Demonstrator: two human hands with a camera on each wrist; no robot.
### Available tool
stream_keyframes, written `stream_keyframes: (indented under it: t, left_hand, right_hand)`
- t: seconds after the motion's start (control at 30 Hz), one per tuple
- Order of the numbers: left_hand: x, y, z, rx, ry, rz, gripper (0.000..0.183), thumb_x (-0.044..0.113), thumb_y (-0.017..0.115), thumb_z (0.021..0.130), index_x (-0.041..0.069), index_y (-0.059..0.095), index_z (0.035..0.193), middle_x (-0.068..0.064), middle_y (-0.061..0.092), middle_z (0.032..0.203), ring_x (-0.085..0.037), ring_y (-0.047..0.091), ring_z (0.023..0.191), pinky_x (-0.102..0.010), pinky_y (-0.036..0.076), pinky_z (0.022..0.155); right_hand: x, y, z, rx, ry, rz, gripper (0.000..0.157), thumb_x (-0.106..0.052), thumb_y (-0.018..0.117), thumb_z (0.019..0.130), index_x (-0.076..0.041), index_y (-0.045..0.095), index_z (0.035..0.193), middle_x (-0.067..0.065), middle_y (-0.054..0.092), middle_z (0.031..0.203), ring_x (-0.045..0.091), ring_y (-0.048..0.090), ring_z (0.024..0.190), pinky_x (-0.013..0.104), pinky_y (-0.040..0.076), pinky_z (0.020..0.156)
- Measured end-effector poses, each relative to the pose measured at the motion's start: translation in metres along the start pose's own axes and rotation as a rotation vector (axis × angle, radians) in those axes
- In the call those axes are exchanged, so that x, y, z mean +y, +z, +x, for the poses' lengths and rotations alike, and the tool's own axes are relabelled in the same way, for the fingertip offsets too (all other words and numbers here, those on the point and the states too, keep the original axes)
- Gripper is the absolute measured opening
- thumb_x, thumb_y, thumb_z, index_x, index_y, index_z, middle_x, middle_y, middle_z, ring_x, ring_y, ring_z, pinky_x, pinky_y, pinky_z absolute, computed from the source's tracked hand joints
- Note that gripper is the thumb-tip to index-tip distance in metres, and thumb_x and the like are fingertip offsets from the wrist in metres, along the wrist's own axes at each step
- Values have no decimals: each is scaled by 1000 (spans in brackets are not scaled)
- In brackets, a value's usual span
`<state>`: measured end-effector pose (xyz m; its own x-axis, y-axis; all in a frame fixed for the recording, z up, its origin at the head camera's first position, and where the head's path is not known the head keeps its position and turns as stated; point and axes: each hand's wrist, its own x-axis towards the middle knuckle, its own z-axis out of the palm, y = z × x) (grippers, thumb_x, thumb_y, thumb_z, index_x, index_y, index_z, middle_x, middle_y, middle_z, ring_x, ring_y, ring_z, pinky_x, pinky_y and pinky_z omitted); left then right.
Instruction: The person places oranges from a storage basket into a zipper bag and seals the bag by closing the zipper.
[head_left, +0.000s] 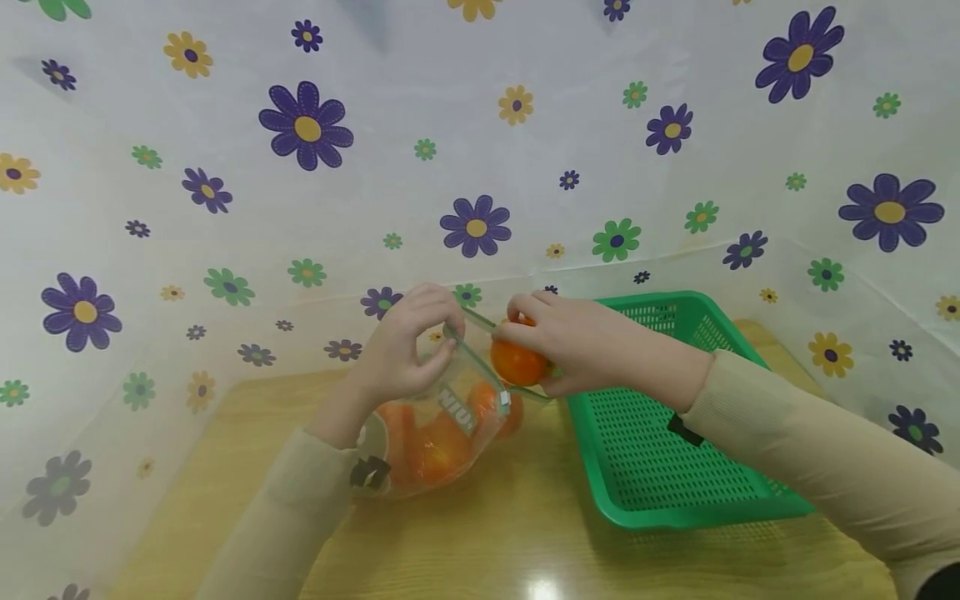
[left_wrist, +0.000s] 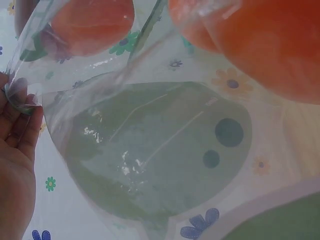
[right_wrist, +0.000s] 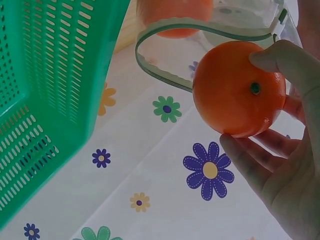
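My right hand (head_left: 573,342) grips an orange (head_left: 519,360) at the mouth of a clear zip bag (head_left: 480,367). In the right wrist view the thumb and fingers wrap the orange (right_wrist: 239,90), its green stem spot facing the camera, beside the bag's gaping green-edged opening (right_wrist: 200,25). My left hand (head_left: 408,346) pinches the bag's rim on the far left side. Several oranges (head_left: 438,450) lie inside the bag, seen through the plastic. From the left wrist, the left fingers (left_wrist: 22,125) hold the bag's edge, and oranges (left_wrist: 92,25) show through the film.
To the right of the bag stands a green perforated plastic basket (head_left: 600,467), under my right forearm. Both rest on a wooden table (head_left: 480,542). A white sheet with printed flowers (head_left: 420,200) hangs behind and at the sides.
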<state>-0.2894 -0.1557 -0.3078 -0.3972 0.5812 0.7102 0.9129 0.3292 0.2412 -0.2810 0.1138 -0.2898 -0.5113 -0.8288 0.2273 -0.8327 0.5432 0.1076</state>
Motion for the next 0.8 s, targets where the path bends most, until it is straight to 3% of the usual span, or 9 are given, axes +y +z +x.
stream_keyframes:
  t: [0.33,0.6,0.8]
  left_hand:
    - [-1,0,0,-1,-5,1,5,5,59,83,8,63,85,-5,65,88,-24,57,97,-37,46,97]
    - [-1,-1,0,0,-1,5,5,5,60,84,8,64,85,-5,66,88,-24,58,97,-37,47,98]
    - [-1,-2,-1,4,-3,8,5,4,61,83,8,65,86,-5,66,88,-23,58,97,-38,47,96]
  right_hand:
    - [-5,3,13,12,-29,32,67,-26,90,80,-23,57,139,8,57,132,26,61,113,35,64,78]
    - [-5,7,20,67,-93,37,67,-28,89,81,-21,57,139,9,58,130,25,62,110,34,62,84]
    - [-4,9,23,60,-88,78,69,-28,89,82,-22,57,142,8,58,132,24,62,113,35,61,89]
